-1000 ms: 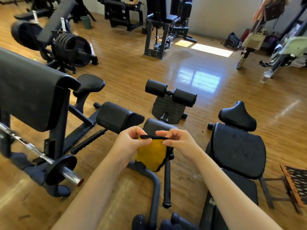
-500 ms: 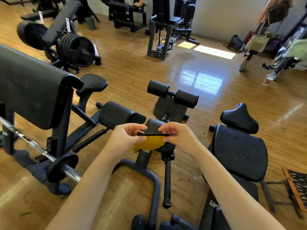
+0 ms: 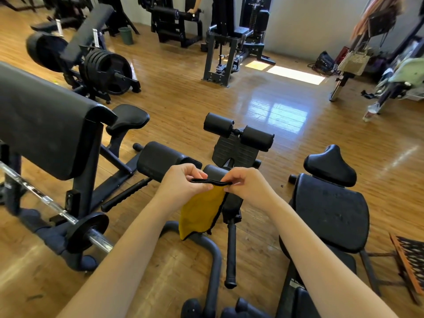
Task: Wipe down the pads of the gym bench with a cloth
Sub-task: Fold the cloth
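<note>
While both hands pinch its black top edge, yellow cloth (image 3: 200, 211) hangs below the fingers (image 3: 207, 186), above bench pads (image 3: 160, 160).

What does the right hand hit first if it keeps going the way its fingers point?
The right hand points left along the yellow cloth's black hem, toward the left hand. Its grip would probably meet the left hand's fingertips first; only a short stretch of hem separates them. Depth looks matched, though one view can't confirm.

Hanging in mid-air above the floor: a yellow microfibre cloth with black-stitched edging (image 3: 202, 212), top hem stretched level, lower corner drooping. Sitting just beyond it, untouched: two black padded vinyl thigh pads of the gym bench (image 3: 160, 160), angled upward.
</note>
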The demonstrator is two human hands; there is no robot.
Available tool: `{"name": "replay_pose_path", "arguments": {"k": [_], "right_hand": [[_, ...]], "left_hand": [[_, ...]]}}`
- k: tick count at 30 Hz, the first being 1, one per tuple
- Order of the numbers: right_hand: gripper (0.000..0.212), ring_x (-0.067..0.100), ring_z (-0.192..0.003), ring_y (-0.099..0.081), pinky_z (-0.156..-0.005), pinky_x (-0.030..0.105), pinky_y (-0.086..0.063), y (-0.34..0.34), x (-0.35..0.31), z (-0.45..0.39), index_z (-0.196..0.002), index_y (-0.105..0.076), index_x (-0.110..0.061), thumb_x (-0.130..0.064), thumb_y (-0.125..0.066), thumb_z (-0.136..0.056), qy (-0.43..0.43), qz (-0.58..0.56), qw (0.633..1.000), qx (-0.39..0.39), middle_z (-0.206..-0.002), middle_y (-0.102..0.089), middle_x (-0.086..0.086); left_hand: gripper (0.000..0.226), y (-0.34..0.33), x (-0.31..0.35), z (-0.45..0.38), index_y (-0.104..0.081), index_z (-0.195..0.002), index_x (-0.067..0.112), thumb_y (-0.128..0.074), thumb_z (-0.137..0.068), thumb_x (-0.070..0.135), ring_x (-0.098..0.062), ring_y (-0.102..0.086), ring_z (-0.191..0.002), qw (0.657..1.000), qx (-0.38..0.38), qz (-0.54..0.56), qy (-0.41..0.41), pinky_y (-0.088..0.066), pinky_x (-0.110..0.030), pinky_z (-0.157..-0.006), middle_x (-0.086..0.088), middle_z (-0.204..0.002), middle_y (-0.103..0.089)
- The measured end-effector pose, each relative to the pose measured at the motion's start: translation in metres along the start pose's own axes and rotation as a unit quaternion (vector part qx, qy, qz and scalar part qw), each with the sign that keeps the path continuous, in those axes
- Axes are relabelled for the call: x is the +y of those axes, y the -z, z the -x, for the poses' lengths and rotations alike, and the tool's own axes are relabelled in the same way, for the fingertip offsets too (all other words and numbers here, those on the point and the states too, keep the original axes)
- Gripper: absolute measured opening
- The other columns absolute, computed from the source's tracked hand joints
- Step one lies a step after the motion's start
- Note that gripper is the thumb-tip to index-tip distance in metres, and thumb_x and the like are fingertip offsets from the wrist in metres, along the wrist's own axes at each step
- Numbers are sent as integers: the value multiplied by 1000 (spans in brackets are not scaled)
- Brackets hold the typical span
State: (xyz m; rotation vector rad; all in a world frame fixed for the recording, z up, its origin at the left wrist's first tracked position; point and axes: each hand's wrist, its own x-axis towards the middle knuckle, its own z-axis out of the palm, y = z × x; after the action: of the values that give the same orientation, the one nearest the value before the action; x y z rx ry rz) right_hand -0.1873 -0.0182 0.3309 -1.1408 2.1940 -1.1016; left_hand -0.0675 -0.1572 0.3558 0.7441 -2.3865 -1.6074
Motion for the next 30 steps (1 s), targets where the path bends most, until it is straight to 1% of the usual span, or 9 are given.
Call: {"name": "replay_pose_path", "arguments": {"k": [4,7,10,12,14,17,21,25,30], "right_hand": [[21,7,-93,-55,-85,15,-42,-1,-4,2,-102,-66,-12,-3,-56,-87,20,60,998,20,-98,-63,-1],[25,9,-98,-54,-90,23,-47,-4,-6,0,-106,-64,-15,-2,-53,-87,36,79,996,37,-105,-63,0],[33,7,-100,-56,-89,24,-48,-2,-4,-3,-114,-59,-23,-9,-62,-84,11,27,999,-28,-107,-59,-9],[21,5,-91,-58,-84,23,-48,-1,-4,-3,-98,-62,-29,-15,-66,-82,-8,-16,997,-74,-95,-61,-12],[17,3,-74,-55,-76,21,-45,0,-6,-2,-77,-61,-31,-15,-64,-83,-20,-56,996,-65,-76,-58,-11],[19,-2,-69,-57,-72,14,-48,5,-10,1,-75,-63,-28,-10,-62,-83,-17,-135,990,-22,-73,-60,-9],[14,9,-77,-65,-72,22,-55,10,-15,5,-82,-67,-20,-8,-59,-84,-41,-275,960,-13,-80,-67,-3],[14,15,-80,-63,-73,31,-54,16,-16,2,-87,-65,-16,-12,-52,-89,-74,-386,919,11,-83,-66,1],[21,22,-88,-62,-75,34,-54,25,-7,0,-101,-61,-10,-21,-45,-93,-105,-461,879,56,-94,-64,8]], "left_hand": [[18,2,-3,0,-60,-74,14,-73,-74,1,-17,-64,-83,999,26,27,4,-52,-29,-78,-5,-82,-67],[23,-1,-2,0,-58,-74,18,-72,-74,0,-14,-62,-81,998,64,16,-14,-51,-26,-77,-1,-78,-65],[26,-2,1,-1,-58,-73,20,-73,-73,0,-12,-61,-80,996,80,14,-48,-49,-25,-76,1,-78,-63],[26,0,4,-1,-58,-74,21,-74,-73,0,-10,-59,-80,995,79,15,-62,-49,-22,-75,1,-80,-63],[25,4,6,0,-60,-76,21,-74,-72,0,-7,-60,-80,995,71,25,-71,-48,-18,-72,3,-81,-64],[27,14,-6,1,-65,-92,22,-75,-73,6,-12,-64,-89,993,6,107,-57,-51,-21,-76,2,-91,-67],[59,11,-42,4,-60,-114,19,-80,-62,39,-18,-63,-105,964,-150,218,-6,-51,-34,-90,-3,-111,-69],[56,-19,-58,9,-59,-117,16,-74,-70,41,-18,-59,-114,941,-213,264,22,-44,-32,-100,-2,-118,-66],[24,-41,-43,9,-63,-106,13,-54,-87,22,-17,-64,-105,933,-111,343,7,-50,-22,-83,-1,-106,-71]]}}
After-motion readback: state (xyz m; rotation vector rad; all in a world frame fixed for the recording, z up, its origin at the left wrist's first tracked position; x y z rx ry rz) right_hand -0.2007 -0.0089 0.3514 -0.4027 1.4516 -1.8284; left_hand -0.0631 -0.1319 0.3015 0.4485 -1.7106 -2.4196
